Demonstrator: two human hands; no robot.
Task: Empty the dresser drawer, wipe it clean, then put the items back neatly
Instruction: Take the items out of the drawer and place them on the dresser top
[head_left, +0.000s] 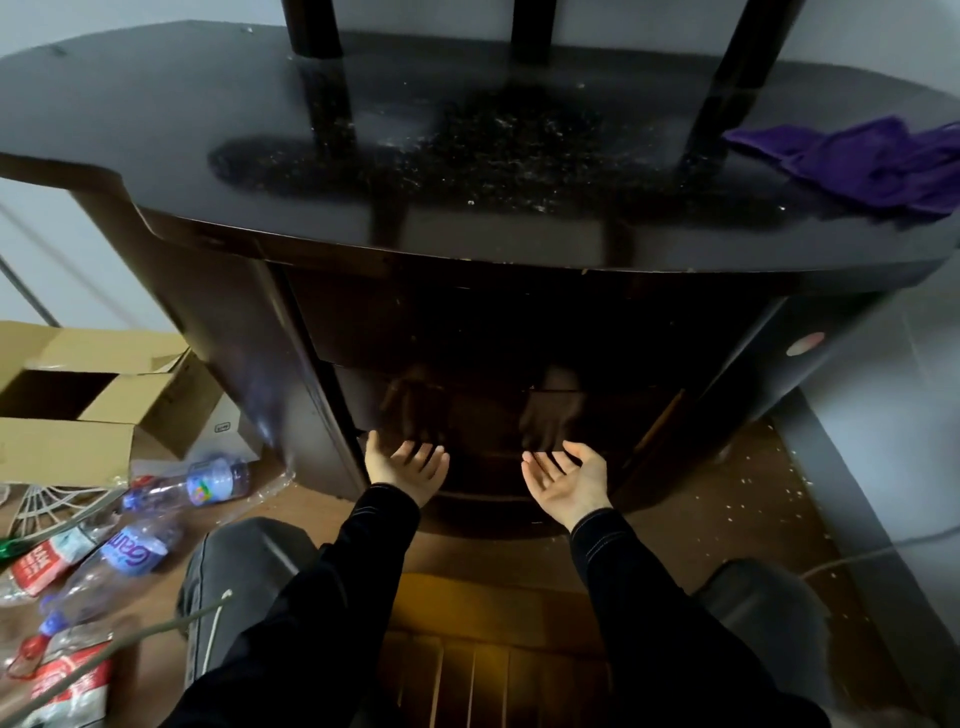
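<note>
Beneath the drawer (483, 415) edge, left hand (405, 470) and right hand (566, 480) lie palm-up, fingers apart, gripping nothing; best hook both evenly, pull straight (cloth (857, 161) lies above).

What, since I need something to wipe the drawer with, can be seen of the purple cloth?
The purple cloth lies crumpled on the right end of the dresser top, beside a dark upright post. It looks like soft, thin fabric, bunched in folds, with one corner pointing left. Its right part runs out of view. Only the dusty, glossy top touches it.
</note>
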